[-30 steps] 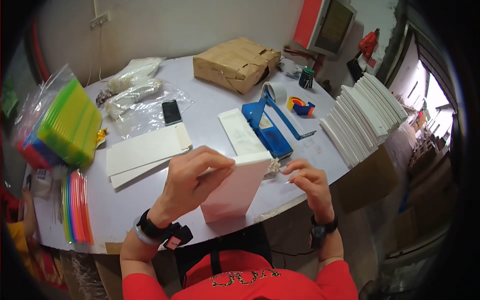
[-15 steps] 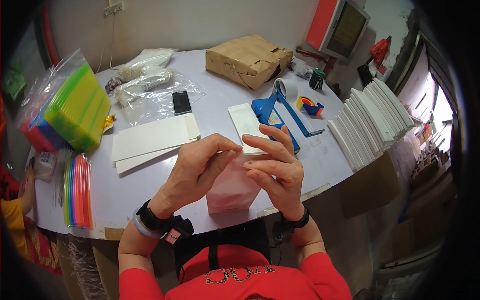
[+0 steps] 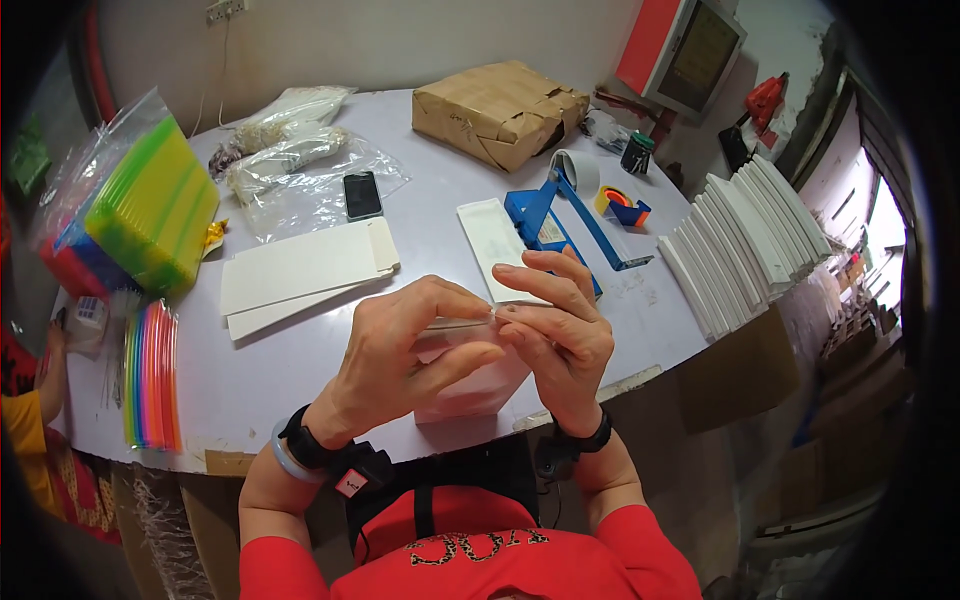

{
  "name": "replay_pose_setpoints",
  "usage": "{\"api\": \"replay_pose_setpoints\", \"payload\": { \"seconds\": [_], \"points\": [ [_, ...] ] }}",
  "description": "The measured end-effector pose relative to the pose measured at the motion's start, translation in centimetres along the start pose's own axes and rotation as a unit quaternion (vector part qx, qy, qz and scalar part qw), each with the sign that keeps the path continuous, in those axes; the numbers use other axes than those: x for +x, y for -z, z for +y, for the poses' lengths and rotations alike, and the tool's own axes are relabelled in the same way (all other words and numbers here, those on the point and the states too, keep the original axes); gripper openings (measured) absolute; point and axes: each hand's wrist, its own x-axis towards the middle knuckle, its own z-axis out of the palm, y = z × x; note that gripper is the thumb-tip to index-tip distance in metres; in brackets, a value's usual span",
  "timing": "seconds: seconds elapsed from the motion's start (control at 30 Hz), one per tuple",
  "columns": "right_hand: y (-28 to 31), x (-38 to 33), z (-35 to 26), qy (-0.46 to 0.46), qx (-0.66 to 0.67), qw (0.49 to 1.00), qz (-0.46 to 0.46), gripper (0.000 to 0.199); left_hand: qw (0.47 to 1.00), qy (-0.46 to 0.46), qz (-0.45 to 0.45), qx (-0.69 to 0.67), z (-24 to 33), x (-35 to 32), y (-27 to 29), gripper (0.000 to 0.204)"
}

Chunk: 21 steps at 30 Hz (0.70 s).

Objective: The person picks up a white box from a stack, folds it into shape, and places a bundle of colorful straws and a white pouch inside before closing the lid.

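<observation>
The small white paperboard box (image 3: 470,385) looks light and thin-walled, stiff along its creases but easy to dent on the flat faces, so it is best taken by its edges and upper corners, as both hands take it. It is plain white, upright, taller than wide, its foot resting on the pale grey round table (image 3: 230,380) just below the hands; the fingers hide most of its top, where a thin white flap edge shows between them.

The left hand (image 3: 405,350) curls around the box's left side and top, thumb and forefinger pinched on that flap edge. The right hand (image 3: 555,325) meets it from the right, fingertips pressed narrow onto the same edge, touching the left fingertips.

Just beyond the right hand lie a flat white sheet (image 3: 492,235) and a blue tape dispenser (image 3: 560,215). Beyond the left hand lie 2 flat white folded blanks (image 3: 300,275). Well to the right stands a row of finished white boxes (image 3: 745,240).
</observation>
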Motion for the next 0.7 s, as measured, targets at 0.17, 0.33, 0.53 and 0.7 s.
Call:
{"api": "replay_pose_setpoints", "payload": {
  "seconds": [0.17, 0.33, 0.53, 0.7],
  "points": [
    [-0.7, -0.5, -0.9, -0.028, -0.003, 0.999, 0.04, 0.027, 1.0, 0.012, 0.018, 0.019, 0.5, -0.4, -0.3, 0.026],
    [-1.5, -0.7, -3.1, -0.135, 0.137, 0.973, 0.127, 0.064, 0.993, 0.084, 0.069, -0.046, 3.2, -1.1, -1.2, 0.032],
    [0.4, -0.3, -3.7, -0.205, 0.121, 0.967, 0.086, 0.084, 0.996, 0.014, 0.015, 0.092, 4.0, -1.6, -1.0, 0.035],
    [0.6, 0.4, -2.3, -0.25, 0.269, 0.929, 0.038, 0.077, 0.985, 0.053, -0.046, 0.159, 5.0, -1.3, 0.4, 0.028]
  ]
}}
